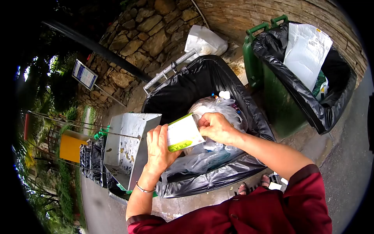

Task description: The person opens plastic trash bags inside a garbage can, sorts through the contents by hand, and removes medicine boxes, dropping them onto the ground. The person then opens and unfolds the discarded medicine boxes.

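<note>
My left hand [159, 147] is closed around one end of a flat white and green cardboard box [182, 132]. At the box's other end, my right hand [216, 128] pinches the edge with bent fingers; whether it grips a flap there I cannot tell. Both hands hold the box above a large bin lined with a black bag [183, 84]. Inside that bin, below my hands, lie clear plastic bags [194, 162] and mixed rubbish, with a small white item [224, 94] on top. A bracelet sits on my left wrist.
At the right stands a green wheeled bin [282, 111] holding a silver-white padded envelope [307, 52]. A metal dustpan [126, 142] is left of my left hand. Behind are a white sack [204, 42], a metal bar [171, 70] and a stone wall [150, 29].
</note>
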{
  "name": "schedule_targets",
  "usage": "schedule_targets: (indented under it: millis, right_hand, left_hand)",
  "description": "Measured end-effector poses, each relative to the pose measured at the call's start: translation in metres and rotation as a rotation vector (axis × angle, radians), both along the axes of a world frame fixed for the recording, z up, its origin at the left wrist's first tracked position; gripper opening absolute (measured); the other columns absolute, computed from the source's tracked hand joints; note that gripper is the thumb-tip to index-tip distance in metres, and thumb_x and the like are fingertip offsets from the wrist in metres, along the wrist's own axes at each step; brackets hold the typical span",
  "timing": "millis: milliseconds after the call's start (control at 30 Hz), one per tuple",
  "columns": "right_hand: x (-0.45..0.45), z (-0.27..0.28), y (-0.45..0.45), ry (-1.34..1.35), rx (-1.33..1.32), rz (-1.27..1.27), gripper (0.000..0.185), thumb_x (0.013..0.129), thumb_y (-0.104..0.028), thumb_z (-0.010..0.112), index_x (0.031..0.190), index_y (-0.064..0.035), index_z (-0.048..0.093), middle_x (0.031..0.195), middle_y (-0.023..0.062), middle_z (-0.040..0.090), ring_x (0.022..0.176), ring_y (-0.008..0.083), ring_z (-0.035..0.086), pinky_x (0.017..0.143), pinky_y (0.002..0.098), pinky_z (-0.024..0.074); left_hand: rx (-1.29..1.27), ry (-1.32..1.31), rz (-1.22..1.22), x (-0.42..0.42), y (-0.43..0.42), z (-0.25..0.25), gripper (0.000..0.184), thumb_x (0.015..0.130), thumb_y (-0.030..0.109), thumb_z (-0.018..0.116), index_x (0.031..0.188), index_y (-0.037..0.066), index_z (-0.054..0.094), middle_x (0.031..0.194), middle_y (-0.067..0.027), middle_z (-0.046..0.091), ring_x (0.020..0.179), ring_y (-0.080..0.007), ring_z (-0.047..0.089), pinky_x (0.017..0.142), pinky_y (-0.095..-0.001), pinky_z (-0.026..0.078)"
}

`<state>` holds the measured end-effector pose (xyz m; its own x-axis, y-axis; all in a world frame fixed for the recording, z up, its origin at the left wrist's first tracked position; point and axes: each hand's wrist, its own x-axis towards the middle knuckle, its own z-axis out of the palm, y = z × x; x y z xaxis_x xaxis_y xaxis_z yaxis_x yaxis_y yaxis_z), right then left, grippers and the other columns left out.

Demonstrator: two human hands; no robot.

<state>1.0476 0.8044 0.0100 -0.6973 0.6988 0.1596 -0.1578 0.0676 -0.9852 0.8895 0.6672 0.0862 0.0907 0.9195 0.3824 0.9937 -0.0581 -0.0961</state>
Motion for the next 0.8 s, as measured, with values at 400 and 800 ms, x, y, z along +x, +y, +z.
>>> schedule_targets:
  millis: [400,800]
  right_hand:
    - [-0.005,-0.008,-0.001,0.08,-0.156,0.128,0.021,0.069,-0.004,0.07,0.083,0.0039,0.056,0.079,0.0076,0.06,0.071,0.0136,0.057,0.062,0.0263,0.0469]
    - [-0.011,-0.022,-0.009,0.053,-0.377,0.208,0.029,0.066,-0.005,0.072,0.092,0.0032,0.063,0.082,0.0064,0.064,0.072,0.0114,0.057,0.062,0.0251,0.0461]
  left_hand:
    - [-0.034,-0.017,-0.002,-0.002,-0.003,0.003,0.091,0.044,0.012,0.084,0.123,-0.002,0.04,0.113,-0.0204,0.044,0.1,-0.0367,0.044,0.088,-0.0446,0.039]
    - [0.045,0.101,-0.072,0.008,-0.002,0.001,0.086,0.045,0.01,0.08,0.121,-0.003,0.043,0.113,-0.0191,0.045,0.101,-0.0364,0.045,0.087,-0.0447,0.038]
